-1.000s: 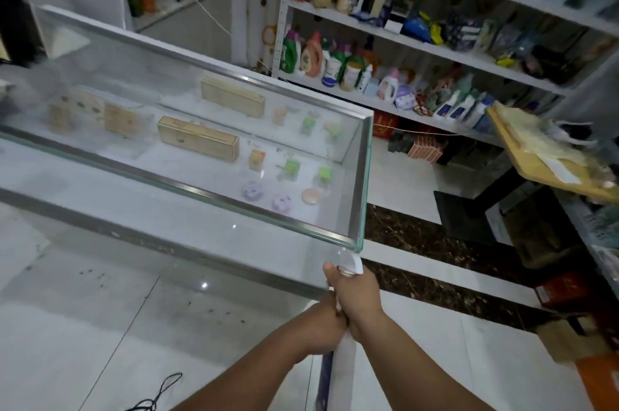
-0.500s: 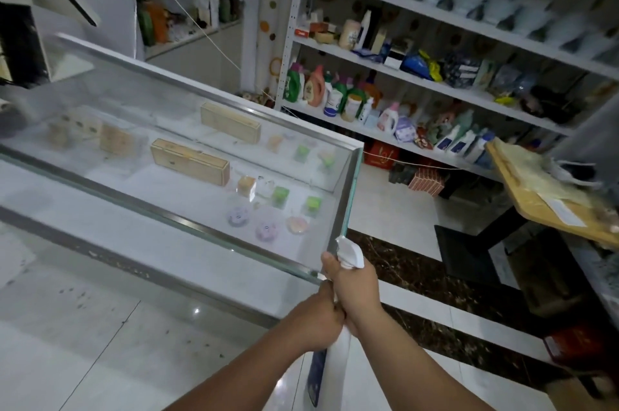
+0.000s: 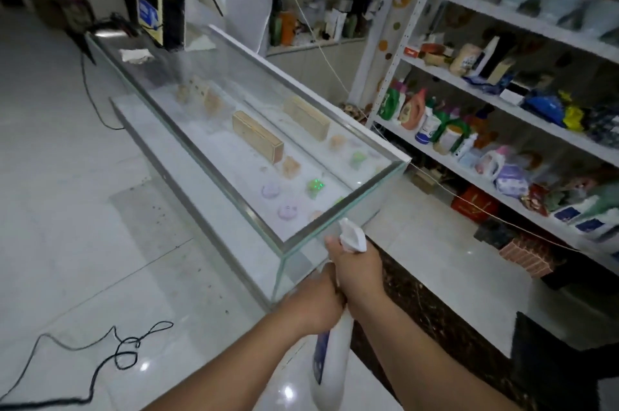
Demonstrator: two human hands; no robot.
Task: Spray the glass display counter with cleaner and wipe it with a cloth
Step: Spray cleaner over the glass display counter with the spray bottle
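Both hands grasp the white spray bottle [image 3: 335, 353]: right hand [image 3: 356, 271] around the neck under the nozzle, left hand [image 3: 313, 305] just beside it, near the glass display counter's [image 3: 335, 219] near corner.

White spray bottle [image 3: 336, 360] at near corner (nozzle toward the glass), long glass display counter [image 3: 234, 82], far end hazy

I note glossy white floor tiles [image 3: 67, 243], crossed at right by a dark stone strip [image 3: 435, 320]. A loose black cable [image 3: 127, 350] lies on the tiles, lower left. White metal shelving [image 3: 536, 25] at right carries bottles [image 3: 425, 116] and packets. Light is dim.
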